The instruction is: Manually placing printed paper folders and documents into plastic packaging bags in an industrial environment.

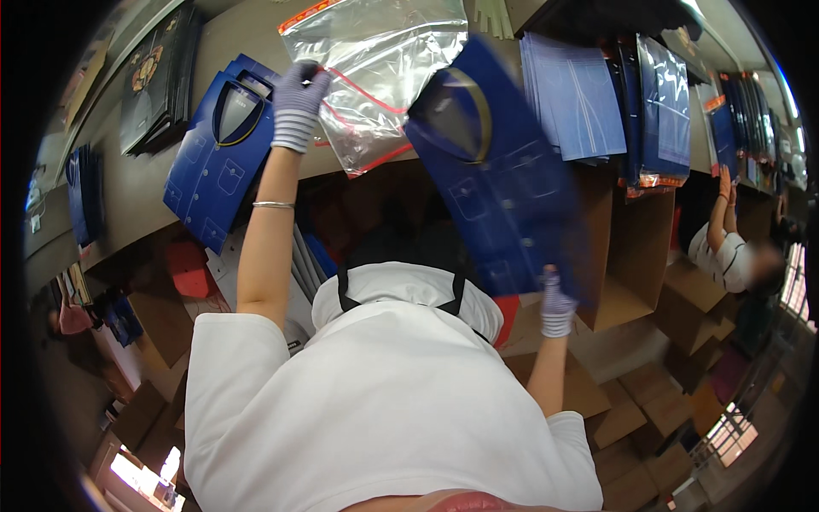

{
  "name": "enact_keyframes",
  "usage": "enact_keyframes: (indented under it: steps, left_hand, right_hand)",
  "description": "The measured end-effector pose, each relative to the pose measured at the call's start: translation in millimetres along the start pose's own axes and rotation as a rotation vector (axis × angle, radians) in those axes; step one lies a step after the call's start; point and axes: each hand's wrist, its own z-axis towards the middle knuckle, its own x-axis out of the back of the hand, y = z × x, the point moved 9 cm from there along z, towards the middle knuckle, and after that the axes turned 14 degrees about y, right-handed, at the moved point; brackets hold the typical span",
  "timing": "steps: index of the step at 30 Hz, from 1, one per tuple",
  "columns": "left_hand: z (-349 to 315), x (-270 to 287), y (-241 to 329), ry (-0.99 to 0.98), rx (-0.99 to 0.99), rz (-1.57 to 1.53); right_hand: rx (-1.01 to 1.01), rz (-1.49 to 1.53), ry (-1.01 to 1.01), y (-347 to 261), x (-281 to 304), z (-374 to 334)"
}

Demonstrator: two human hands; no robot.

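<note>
My left hand (299, 109), in a striped glove, is closed at the near-left edge of a clear plastic bag (384, 60) with red edging. The bag lies on the table and reflects light. My right hand (557, 305), gloved alike, grips the lower end of a flat blue shirt-shaped card bag (512, 205). Printed pockets, buttons and a yellow-edged collar opening mark its front. It is tilted and blurred by motion, its collar end beside the plastic bag. Next to my left hand, a stack of similar blue shirt-shaped bags (213, 162) rests on the table.
Dark printed packages (158, 81) stand at the far left. Light blue sheets (573, 98) and clear-wrapped blue packs (664, 111) lie on the right. Cardboard boxes (636, 256) stand below the table at right. Another person (725, 256) works farther right.
</note>
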Motion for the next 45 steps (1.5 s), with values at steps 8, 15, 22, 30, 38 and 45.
enact_keyframes:
  steps: [8,15,22,30,38,45]
  left_hand:
    - [-64,-20,11,-0.05,-0.135,0.089]
    - [-100,-32,20,-0.211,-0.352,0.261]
    - [-123,26,-25,-0.115,-0.188,0.421]
    - [-134,54,-56,-0.055,-0.062,0.376]
    - [-151,36,-39,-0.193,-0.147,0.397]
    - [-143,22,-76,-0.104,0.172,0.255]
  right_hand:
    - [-0.818,0.513,-0.295,24,55,38]
    - [-0.786,0.531,-0.494,23,-69,-6]
    - [-0.766,0.65,-0.415,44,-90,-14]
    - [-0.838,0.724,-0.333,41,-77,-30]
    - [-0.823,0.693,-0.23,42,-63,-45]
    - [-0.867,0.757,-0.175,39,-66,-54]
